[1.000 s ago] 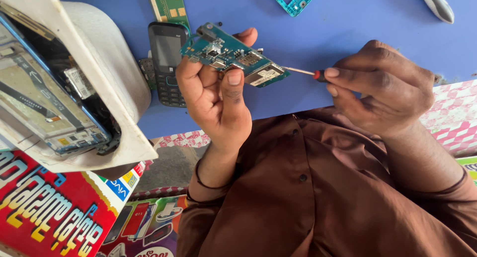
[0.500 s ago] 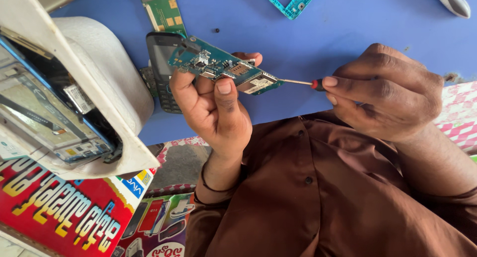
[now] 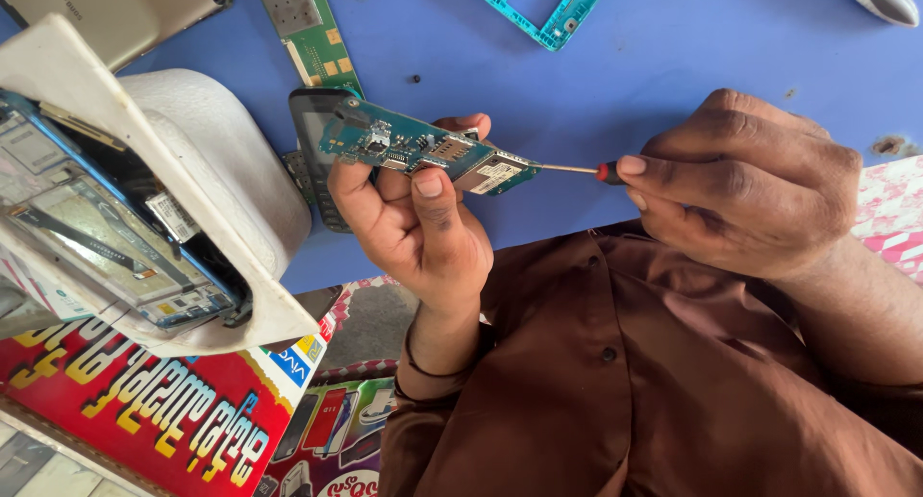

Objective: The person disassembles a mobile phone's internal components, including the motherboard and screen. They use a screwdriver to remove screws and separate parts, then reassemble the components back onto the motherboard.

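Your left hand (image 3: 413, 218) grips the green circuit board (image 3: 423, 151), thumb pressed on its lower edge, holding it level above the blue table (image 3: 673, 64). Your right hand (image 3: 740, 185) pinches a thin screwdriver (image 3: 577, 169), its tip touching the board's right end. A dark keypad phone (image 3: 310, 151) lies just behind.

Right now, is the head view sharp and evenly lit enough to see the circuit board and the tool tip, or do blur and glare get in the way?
Head view: soft, even daylight, no harsh shadows; the green circuit board in the left hand is sharp; the screwdriver held by the right hand is crisp; no glare on the blue table; the white tray at the left edge looks stretched.
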